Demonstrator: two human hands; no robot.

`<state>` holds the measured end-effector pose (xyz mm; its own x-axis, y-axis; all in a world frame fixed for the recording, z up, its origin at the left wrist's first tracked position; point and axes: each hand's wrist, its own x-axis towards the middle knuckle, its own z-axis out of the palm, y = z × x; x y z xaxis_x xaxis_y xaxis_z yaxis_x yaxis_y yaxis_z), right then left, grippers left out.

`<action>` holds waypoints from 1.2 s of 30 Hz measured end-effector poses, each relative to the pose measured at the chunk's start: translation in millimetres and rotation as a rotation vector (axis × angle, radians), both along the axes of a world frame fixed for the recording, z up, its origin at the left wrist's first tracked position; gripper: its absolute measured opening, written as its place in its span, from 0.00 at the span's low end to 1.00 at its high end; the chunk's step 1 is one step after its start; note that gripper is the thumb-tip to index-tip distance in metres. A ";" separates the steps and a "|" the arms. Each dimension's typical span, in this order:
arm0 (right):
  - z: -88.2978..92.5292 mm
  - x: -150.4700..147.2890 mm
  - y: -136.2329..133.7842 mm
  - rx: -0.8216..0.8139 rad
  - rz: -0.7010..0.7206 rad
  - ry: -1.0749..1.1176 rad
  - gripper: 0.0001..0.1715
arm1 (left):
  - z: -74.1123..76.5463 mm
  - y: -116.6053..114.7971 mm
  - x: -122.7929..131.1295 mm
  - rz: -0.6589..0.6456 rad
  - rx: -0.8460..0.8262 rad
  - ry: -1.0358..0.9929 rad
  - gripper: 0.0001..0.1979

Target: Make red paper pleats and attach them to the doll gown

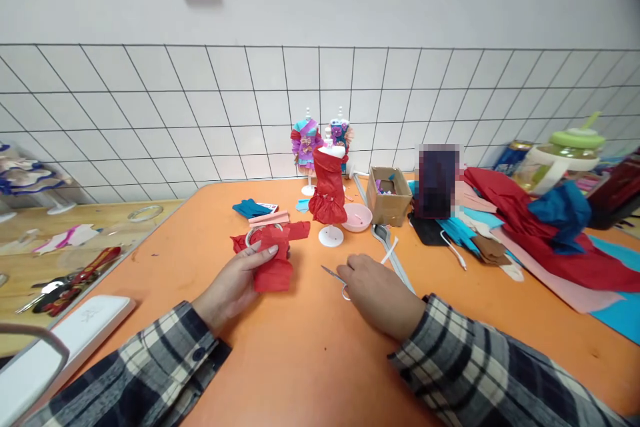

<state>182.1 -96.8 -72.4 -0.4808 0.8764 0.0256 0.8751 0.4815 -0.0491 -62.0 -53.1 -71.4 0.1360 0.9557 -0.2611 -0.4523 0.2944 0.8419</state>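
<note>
My left hand [245, 277] is closed around a folded piece of red crepe paper [274, 277], thumb on top. Behind that piece, a pale ring like a tape roll [250, 235] shows among more red paper. My right hand [377, 290] grips small scissors [331, 272], blades pointing left and a white loop below the fingers; whether the blades are apart I cannot tell. Between and beyond both hands stands a small white dress form [331, 236] in a wrinkled red dress [329, 190]. A grey tool with long arms [397, 265] lies beside my right hand.
Two more dressed forms [307, 147] stand at the back. Near them are a pink bowl [364, 223], a cardboard box [384, 207] and an upright blurred screen [437, 180]. Red cloth [545, 240] and coloured sheets spread right, by a green-lidded cup [565, 157]. A white power strip [95, 323] sits left.
</note>
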 end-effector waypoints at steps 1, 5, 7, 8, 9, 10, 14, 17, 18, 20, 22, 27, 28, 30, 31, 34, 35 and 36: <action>1.8 -1.7 -1.2 -0.032 -0.038 -0.033 0.10 | 1.4 -1.8 1.1 -0.012 -0.024 0.003 0.06; 9.0 -8.8 -6.8 -0.043 -0.072 -0.119 0.15 | 3.8 -9.4 5.6 -0.090 -0.074 -0.010 0.05; 11.0 -10.2 -9.1 -0.026 -0.094 -0.139 0.16 | 2.9 -12.4 7.3 -0.137 -0.085 -0.018 0.05; 11.3 -10.0 -9.9 -0.033 -0.115 -0.150 0.16 | 2.2 -13.5 7.9 -0.165 -0.089 -0.013 0.05; 11.2 -9.3 -10.4 -0.051 -0.133 -0.161 0.17 | 1.3 -14.4 8.4 -0.191 -0.087 -0.001 0.06; 10.5 -8.2 -10.5 -0.071 -0.142 -0.171 0.18 | 0.5 -15.0 8.8 -0.209 -0.079 0.015 0.07; 3.0 -2.3 -5.2 -0.099 -0.123 -0.133 0.17 | -0.9 -15.5 9.8 -0.181 -0.022 0.041 0.10; -5.2 1.7 5.5 -0.080 -0.162 0.008 0.11 | -0.1 -15.5 9.8 -0.203 0.003 0.024 0.11; -7.9 3.1 9.6 -0.080 -0.168 0.082 0.11 | 0.3 -15.6 9.9 -0.222 0.013 0.024 0.12; -13.0 6.0 17.3 -0.109 -0.148 0.266 0.09 | 0.7 -16.0 10.3 -0.258 0.030 0.039 0.13; -17.1 8.7 22.6 -0.209 -0.109 0.481 0.09 | 0.7 -16.5 11.0 -0.276 0.047 0.061 0.15; -16.0 9.8 18.8 -0.814 -0.022 0.878 0.14 | 1.7 -19.2 12.9 -0.273 0.103 0.118 0.16; -13.8 9.0 15.8 -0.963 -0.012 0.900 0.16 | 2.0 -19.9 13.3 -0.267 0.115 0.136 0.15; -9.0 6.7 9.4 -1.188 0.018 0.905 0.18 | 2.0 -21.2 14.1 -0.260 0.129 0.176 0.13; -6.6 5.5 6.4 -1.237 0.035 0.901 0.19 | 1.6 -21.7 14.4 -0.261 0.132 0.194 0.12; -0.8 1.1 -0.5 -1.219 0.040 0.879 0.19 | -1.3 -22.9 15.3 -0.274 0.130 0.238 0.13; 0.6 -0.5 -2.1 -1.187 0.022 0.867 0.18 | -2.6 -23.2 15.6 -0.279 0.131 0.250 0.14; 1.7 -2.1 -3.6 -1.152 0.000 0.850 0.18 | -3.7 -23.5 15.9 -0.285 0.132 0.260 0.15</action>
<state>180.0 -100.3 -70.7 -0.6807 0.6056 -0.4123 0.3825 -0.1863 -0.9050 -46.1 -76.6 -75.1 0.3459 0.9168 -0.1996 -0.1347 0.2591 0.9564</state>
